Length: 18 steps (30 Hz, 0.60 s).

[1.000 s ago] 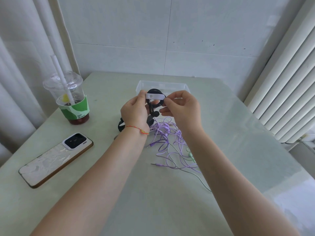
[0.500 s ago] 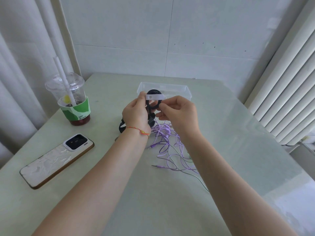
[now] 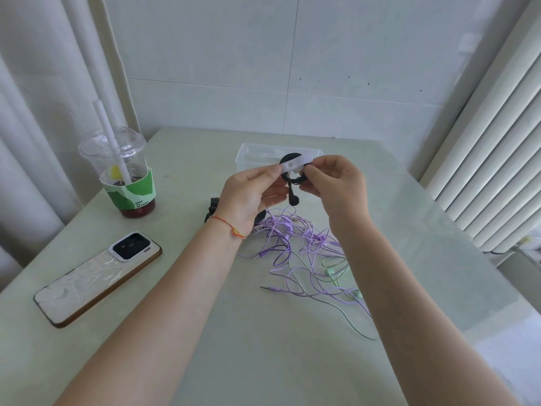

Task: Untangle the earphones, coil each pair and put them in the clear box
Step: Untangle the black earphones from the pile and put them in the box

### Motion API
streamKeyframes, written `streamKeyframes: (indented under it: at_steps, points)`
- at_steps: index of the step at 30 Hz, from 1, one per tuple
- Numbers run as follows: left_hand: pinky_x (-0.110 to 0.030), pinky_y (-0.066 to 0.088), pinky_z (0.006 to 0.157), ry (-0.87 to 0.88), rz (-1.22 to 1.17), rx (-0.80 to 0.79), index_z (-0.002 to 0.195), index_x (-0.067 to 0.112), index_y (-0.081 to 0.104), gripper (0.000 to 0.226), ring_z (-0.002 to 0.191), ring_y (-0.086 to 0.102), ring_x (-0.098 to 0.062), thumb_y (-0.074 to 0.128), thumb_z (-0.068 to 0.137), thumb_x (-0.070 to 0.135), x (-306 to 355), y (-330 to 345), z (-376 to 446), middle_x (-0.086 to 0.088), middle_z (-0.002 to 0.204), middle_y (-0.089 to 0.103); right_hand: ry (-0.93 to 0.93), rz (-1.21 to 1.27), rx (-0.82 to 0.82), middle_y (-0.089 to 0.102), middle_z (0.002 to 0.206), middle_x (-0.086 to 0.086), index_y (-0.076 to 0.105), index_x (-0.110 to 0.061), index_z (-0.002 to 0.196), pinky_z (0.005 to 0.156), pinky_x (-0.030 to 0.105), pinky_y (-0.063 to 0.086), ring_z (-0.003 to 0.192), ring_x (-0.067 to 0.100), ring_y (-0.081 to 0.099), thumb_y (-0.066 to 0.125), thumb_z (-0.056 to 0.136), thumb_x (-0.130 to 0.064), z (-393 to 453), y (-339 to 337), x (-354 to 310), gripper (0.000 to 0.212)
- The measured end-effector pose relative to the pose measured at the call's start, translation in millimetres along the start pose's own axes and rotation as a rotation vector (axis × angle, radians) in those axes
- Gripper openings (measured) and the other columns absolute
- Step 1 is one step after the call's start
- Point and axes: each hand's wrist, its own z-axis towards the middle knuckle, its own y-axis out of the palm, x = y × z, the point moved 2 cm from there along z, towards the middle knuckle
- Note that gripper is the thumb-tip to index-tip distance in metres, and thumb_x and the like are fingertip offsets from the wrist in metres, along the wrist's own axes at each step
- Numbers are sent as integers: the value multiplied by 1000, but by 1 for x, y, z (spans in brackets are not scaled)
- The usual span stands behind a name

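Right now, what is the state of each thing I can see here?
black earphones: coiled, held by both hands
white strap: wrapped over the coil
left hand: pinching
right hand: pinching
purple earphones: tangled
clear box: open
cup: lidded

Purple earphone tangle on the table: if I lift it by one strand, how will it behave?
The purple earphone tangle is thin looped cable, so probably floppy and light. Its strands cross each other and the green earphones, so those would likely drag along. Loose plugs would probably dangle.
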Motion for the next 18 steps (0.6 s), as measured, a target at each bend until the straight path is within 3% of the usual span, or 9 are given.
streamKeyframes:
  at_steps: [7, 10, 15, 18]
  points:
    - [-29, 57, 71, -3, 52, -90, 113, 4, 69, 29, 78, 69, -25, 72, 87, 17, 2, 3, -2, -15, 96, 73, -8, -17, -56, 71, 91, 22, 64, -4, 93, 77, 37, 61, 82, 31, 73, 60, 85, 3, 1, 1, 0, 11]
    - [-27, 56, 67, 16, 65, -39, 113, 1, 69, 29, 75, 69, -26, 71, 87, 14, 1, 2, -1, -17, 95, 73, 7, -29, -87, 71, 92, 23, 62, -2, 95, 79, 39, 60, 84, 33, 73, 53, 84, 6, 1, 2, 1, 16]
    - [-29, 56, 77, 47, 118, 53, 108, 4, 72, 28, 75, 65, -17, 75, 84, 17, -5, -2, 6, -11, 91, 71, 25, -57, -130, 67, 90, 22, 59, 1, 96, 75, 37, 61, 74, 26, 72, 50, 84, 8, 1, 2, 3, 16]
    - [-34, 57, 86, 41, 80, 41, 106, 1, 72, 27, 85, 70, -24, 76, 83, 14, -6, -1, 6, -18, 100, 73, 34, -40, -143, 67, 87, 18, 59, 1, 97, 72, 34, 60, 72, 23, 71, 51, 86, 8, 1, 1, 2, 15]
